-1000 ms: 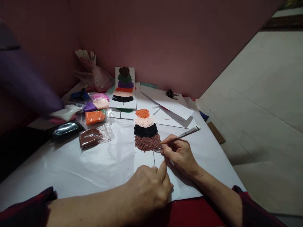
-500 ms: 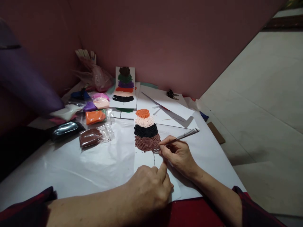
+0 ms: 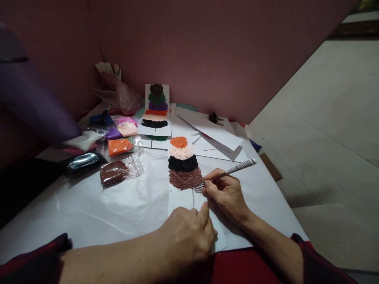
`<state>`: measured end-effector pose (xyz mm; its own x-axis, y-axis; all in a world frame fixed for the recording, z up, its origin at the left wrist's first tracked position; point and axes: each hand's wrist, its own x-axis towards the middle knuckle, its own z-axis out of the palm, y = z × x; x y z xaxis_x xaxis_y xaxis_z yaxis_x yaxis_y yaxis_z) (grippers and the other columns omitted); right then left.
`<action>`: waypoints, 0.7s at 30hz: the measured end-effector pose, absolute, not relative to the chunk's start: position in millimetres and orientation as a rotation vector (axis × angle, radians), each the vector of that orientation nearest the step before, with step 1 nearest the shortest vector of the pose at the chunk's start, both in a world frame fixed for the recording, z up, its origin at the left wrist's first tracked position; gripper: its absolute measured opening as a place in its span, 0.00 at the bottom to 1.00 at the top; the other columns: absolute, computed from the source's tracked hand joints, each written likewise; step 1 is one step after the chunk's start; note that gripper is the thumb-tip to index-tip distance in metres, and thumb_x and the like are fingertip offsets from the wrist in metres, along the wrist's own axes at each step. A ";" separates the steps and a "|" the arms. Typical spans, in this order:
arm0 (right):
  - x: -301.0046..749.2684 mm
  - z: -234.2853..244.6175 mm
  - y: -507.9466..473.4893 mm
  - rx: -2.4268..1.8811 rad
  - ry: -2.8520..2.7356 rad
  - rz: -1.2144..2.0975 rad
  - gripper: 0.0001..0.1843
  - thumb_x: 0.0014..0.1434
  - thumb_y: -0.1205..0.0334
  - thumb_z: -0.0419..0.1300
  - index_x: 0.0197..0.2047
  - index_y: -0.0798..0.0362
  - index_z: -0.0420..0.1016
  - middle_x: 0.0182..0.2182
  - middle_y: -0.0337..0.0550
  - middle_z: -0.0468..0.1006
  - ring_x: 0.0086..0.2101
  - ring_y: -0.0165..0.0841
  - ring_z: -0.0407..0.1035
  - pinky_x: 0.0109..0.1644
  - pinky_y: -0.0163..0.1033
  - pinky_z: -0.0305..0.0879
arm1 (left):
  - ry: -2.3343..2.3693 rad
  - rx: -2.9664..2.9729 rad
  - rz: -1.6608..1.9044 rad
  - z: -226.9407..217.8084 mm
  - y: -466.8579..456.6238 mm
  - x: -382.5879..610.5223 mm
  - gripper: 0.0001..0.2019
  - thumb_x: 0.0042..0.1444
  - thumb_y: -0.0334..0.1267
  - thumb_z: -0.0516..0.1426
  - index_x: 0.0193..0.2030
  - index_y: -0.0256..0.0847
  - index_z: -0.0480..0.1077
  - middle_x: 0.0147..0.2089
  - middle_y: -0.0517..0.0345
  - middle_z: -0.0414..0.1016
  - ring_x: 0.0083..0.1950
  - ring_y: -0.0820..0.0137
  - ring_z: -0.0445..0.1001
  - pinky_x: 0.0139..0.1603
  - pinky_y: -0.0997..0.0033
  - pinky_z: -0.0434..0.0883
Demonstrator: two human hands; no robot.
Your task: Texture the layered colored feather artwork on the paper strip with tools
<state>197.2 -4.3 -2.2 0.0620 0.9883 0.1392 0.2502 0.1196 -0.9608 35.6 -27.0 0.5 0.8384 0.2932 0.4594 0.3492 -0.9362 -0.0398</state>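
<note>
A white card (image 3: 183, 199) lies in front of me with a clay picture (image 3: 183, 163) on it: orange, peach, black and brown textured bands stacked over a thin drawn stem. My right hand (image 3: 226, 193) pinches a thin tool with a striped white handle (image 3: 239, 167), its tip at the right edge of the brown band. My left hand (image 3: 188, 234) rests curled on the lower end of the card, fingers pressed down on the paper.
Bags of coloured clay (image 3: 118, 146) and a brown one (image 3: 114, 172) lie at the left beside a black object (image 3: 81, 162). A finished clay picture (image 3: 156, 106) leans against the pink wall. White sheets (image 3: 213, 134) lie behind; the table edge drops off at right.
My right hand slid left along the brown band's edge, then back right a little. The tool handle dipped and rose. My left hand stayed put.
</note>
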 end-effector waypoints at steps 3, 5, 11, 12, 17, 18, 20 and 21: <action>196.5 -5.0 -4.5 -1.292 -1.390 0.953 0.03 0.58 0.63 0.60 0.33 0.53 0.72 0.19 0.33 0.68 0.20 0.28 0.63 0.23 0.34 0.60 | -0.514 -2.902 -0.695 -0.2 -26.6 35.9 0.16 0.66 0.31 0.45 0.38 0.29 0.73 0.41 0.36 0.81 0.22 0.64 0.75 0.13 0.66 0.69; 196.7 -6.7 -4.4 -1.271 -1.403 0.949 0.03 0.59 0.63 0.60 0.33 0.52 0.72 0.20 0.34 0.69 0.21 0.28 0.64 0.24 0.35 0.62 | -0.510 -2.913 -0.706 -0.4 -26.0 36.2 0.15 0.66 0.31 0.46 0.37 0.30 0.72 0.38 0.38 0.81 0.22 0.64 0.74 0.13 0.66 0.69; 197.1 -4.2 -4.1 -1.309 -1.481 0.934 0.04 0.60 0.62 0.59 0.34 0.52 0.73 0.21 0.36 0.70 0.21 0.29 0.66 0.24 0.35 0.63 | -0.516 -2.906 -0.705 -1.3 -25.4 36.8 0.14 0.66 0.31 0.45 0.36 0.32 0.70 0.33 0.42 0.79 0.22 0.66 0.73 0.14 0.69 0.66; 196.8 -3.0 -4.1 -1.321 -1.499 0.926 0.05 0.60 0.62 0.59 0.34 0.53 0.73 0.21 0.36 0.70 0.21 0.29 0.65 0.24 0.35 0.62 | -0.518 -2.905 -0.702 -1.6 -25.4 36.9 0.14 0.66 0.31 0.45 0.36 0.32 0.70 0.33 0.43 0.78 0.21 0.66 0.72 0.14 0.69 0.66; 196.9 -0.2 -4.0 -1.355 -1.521 0.884 0.04 0.59 0.62 0.59 0.32 0.53 0.72 0.21 0.36 0.69 0.20 0.27 0.63 0.24 0.35 0.60 | -0.515 -2.895 -0.711 -2.0 -25.7 36.7 0.14 0.66 0.31 0.45 0.36 0.31 0.71 0.34 0.40 0.80 0.21 0.66 0.73 0.13 0.68 0.66; 197.3 -0.6 -4.1 -1.362 -1.508 0.882 0.04 0.58 0.62 0.59 0.32 0.53 0.71 0.21 0.35 0.69 0.20 0.27 0.62 0.24 0.35 0.60 | -0.514 -2.893 -0.711 -1.8 -25.7 36.6 0.15 0.66 0.31 0.45 0.36 0.31 0.71 0.36 0.39 0.80 0.22 0.65 0.73 0.13 0.68 0.66; 198.3 -2.2 -4.4 -1.368 -1.470 0.882 0.04 0.58 0.62 0.59 0.32 0.52 0.71 0.20 0.34 0.67 0.20 0.27 0.62 0.24 0.35 0.60 | -0.507 -2.888 -0.704 -1.2 -25.6 36.3 0.15 0.66 0.31 0.45 0.37 0.30 0.72 0.40 0.36 0.81 0.22 0.65 0.74 0.14 0.67 0.67; 198.6 -3.2 -4.6 -1.367 -1.449 0.882 0.04 0.58 0.62 0.59 0.32 0.52 0.70 0.19 0.34 0.67 0.20 0.27 0.62 0.24 0.34 0.60 | -0.504 -2.885 -0.697 -0.9 -25.5 36.2 0.15 0.66 0.31 0.45 0.38 0.29 0.72 0.42 0.35 0.81 0.23 0.65 0.74 0.14 0.67 0.67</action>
